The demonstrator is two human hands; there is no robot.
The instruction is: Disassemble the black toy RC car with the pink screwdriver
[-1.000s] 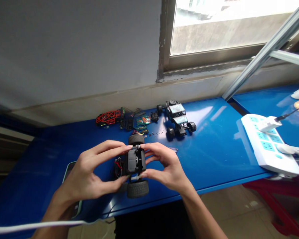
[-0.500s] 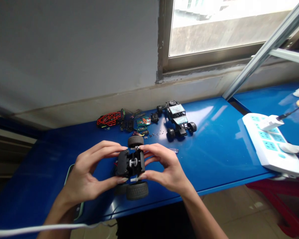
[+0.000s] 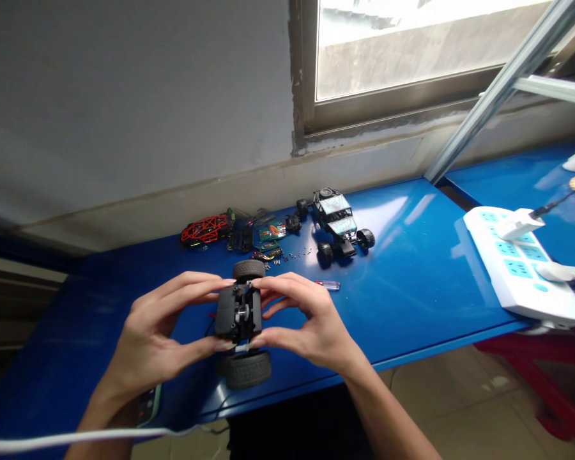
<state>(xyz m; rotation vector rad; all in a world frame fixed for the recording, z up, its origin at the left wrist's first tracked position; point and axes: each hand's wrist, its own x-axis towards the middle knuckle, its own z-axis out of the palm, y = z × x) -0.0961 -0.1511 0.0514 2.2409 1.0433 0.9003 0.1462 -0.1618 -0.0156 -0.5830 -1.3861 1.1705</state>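
Between my two hands is a black toy car chassis (image 3: 226, 313), held up over the blue table with two thick tyres showing, one at the far end and one at the near end. My left hand (image 3: 158, 332) grips its left side, thumb at the near edge and fingers at the far edge. On the opposite side, my right hand (image 3: 304, 316) pinches the chassis the same way. A pale part shows in the middle of the open mechanism. Behind my right hand lies a screwdriver (image 3: 329, 285) with a clear handle.
Along the wall sit a toy truck (image 3: 338, 220), a red frame body (image 3: 206, 230), green panels (image 3: 271, 231) and several tiny screws (image 3: 297, 255). A white power strip (image 3: 517, 268) stands at the right table edge. A phone (image 3: 148, 406) lies under my left wrist; a white cable crosses the lower left.
Both hands have shifted slightly left with the chassis, which is tipped a little differently. More of the screwdriver shows, and the whole view has moved slightly.
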